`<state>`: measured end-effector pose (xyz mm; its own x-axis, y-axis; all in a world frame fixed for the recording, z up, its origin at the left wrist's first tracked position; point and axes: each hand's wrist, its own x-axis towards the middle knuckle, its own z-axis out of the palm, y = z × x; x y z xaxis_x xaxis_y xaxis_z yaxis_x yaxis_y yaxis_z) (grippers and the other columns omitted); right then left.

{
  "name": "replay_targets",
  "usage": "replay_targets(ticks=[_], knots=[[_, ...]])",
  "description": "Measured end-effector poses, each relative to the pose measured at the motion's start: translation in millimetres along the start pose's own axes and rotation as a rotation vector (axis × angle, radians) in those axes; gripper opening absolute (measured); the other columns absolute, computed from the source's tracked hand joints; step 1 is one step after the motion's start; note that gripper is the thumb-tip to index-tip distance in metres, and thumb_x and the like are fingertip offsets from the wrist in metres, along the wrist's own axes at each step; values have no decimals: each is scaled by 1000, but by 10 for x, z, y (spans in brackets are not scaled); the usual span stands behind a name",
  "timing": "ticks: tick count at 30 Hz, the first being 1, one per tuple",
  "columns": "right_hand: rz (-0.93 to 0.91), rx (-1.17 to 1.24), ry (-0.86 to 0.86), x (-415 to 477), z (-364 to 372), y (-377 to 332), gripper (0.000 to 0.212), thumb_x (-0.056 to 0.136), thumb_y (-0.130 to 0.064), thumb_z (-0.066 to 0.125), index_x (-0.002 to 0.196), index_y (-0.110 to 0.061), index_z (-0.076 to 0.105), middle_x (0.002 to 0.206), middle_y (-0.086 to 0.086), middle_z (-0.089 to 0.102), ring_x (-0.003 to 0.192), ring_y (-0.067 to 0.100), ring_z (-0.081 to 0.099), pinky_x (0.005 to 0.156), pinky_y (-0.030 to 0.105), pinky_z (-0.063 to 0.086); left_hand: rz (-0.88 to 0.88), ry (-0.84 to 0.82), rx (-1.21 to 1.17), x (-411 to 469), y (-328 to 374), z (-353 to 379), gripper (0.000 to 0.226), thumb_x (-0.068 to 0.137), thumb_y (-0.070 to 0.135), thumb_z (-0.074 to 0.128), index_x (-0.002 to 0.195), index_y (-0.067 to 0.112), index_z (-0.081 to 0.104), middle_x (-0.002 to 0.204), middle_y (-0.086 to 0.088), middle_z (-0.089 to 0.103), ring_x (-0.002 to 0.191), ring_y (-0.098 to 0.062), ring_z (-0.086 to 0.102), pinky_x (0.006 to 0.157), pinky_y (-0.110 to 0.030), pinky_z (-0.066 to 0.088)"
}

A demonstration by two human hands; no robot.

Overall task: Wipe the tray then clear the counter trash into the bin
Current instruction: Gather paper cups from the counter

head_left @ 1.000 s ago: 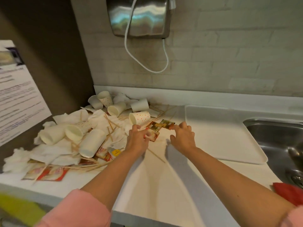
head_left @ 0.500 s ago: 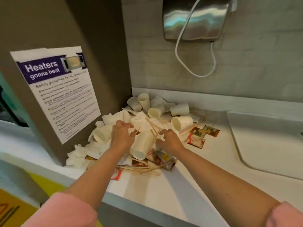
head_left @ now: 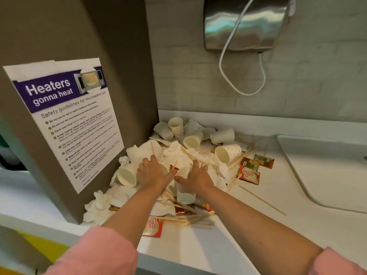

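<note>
Eight paper cups (head_left: 228, 153), two hands (head_left: 153, 172), one tray (head_left: 325, 171), one poster (head_left: 65, 120), one metal dispenser (head_left: 244, 22)

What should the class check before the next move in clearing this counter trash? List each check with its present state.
1. Hands on the pile: ok; left hand and right hand lie spread on it.
2. Firm grip: not ok; fingers straight, nothing held.
3. Bin within reach: cannot tell; none in view.
4. Tray wiped: cannot tell.
5. Sachets gathered: not ok; they lie apart, right of the pile.
</note>
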<state>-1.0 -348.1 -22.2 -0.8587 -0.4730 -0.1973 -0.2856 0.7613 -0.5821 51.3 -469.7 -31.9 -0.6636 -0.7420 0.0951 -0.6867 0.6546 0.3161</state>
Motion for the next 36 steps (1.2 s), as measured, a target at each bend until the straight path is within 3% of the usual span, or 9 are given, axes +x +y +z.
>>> replay_targets(ticks=[5, 8, 14, 21, 24, 26, 29, 33, 36], knots=[[17, 41, -16, 44, 64, 30, 97, 79, -47, 68, 149, -16, 8, 144, 17, 31, 126, 33, 45, 97, 36, 43, 26, -31, 57, 82, -5, 2, 74, 82, 54, 58, 138, 15, 30, 137, -13, 39, 124, -31, 40, 103, -39, 35], [-10, 88, -49, 68, 3, 22, 100, 79, -38, 71, 150, -14, 5, 143, 14, 40, 130, 30, 42, 101, 34, 40, 63, -63, -74, 157, 2, -70, 74, 81, 45, 63, 140, 19, 27, 138, -12, 36, 125, -33, 40, 104, -41, 38], [-99, 142, -27, 70, -332, 50, 98, 76, -23, 76, 149, -13, 11, 140, 13, 44, 128, 30, 43, 101, 36, 39, 86, -124, -560, 304, -49, -257, 74, 76, 38, 69, 135, 18, 29, 137, -9, 40, 121, -32, 45, 101, -46, 42], [-191, -107, 124, 56, -518, 155, 93, 68, -19, 82, 144, -9, 29, 141, 11, 35, 129, 27, 38, 103, 34, 36, 179, -273, -722, 282, -19, -381, 62, 89, 39, 55, 144, 27, 30, 147, 0, 21, 132, -28, 33, 100, -34, 35], [-286, -131, 121, 22, -522, 126, 90, 66, -16, 82, 141, -11, 35, 134, 8, 37, 122, 25, 43, 100, 32, 37, 203, -361, -843, 225, -5, -421, 62, 91, 36, 52, 147, 26, 28, 149, 3, 21, 135, -23, 31, 98, -32, 33], [-346, -138, 98, 15, -507, 92, 91, 64, -17, 83, 141, -12, 36, 133, 8, 37, 121, 24, 43, 100, 30, 36, 219, -401, -904, 202, 19, -435, 57, 93, 34, 49, 146, 25, 30, 145, 3, 27, 127, -19, 36, 92, -29, 33], [-387, -105, 72, 8, -467, 58, 95, 65, -18, 83, 144, -15, 31, 135, 6, 35, 123, 23, 41, 100, 27, 35, 201, -428, -925, 197, 87, -410, 52, 93, 37, 47, 143, 25, 36, 140, -1, 37, 114, -18, 44, 94, -33, 39], [-385, -31, 37, 16, -421, 38, 108, 67, -19, 83, 150, -21, 14, 147, 5, 29, 133, 23, 34, 105, 27, 32, 193, -470, -926, 163, 203, -347, 75, 74, 62, 50, 139, 28, 40, 141, -2, 44, 126, -24, 45, 108, -47, 36], [-393, -2, 2, 55, -388, 45, 114, 66, -20, 84, 151, -25, 7, 152, 4, 27, 137, 22, 31, 109, 28, 30, 226, -486, -867, 160, 282, -273, 79, 72, 67, 43, 143, 32, 35, 150, 3, 33, 137, -21, 34, 112, -47, 29]])
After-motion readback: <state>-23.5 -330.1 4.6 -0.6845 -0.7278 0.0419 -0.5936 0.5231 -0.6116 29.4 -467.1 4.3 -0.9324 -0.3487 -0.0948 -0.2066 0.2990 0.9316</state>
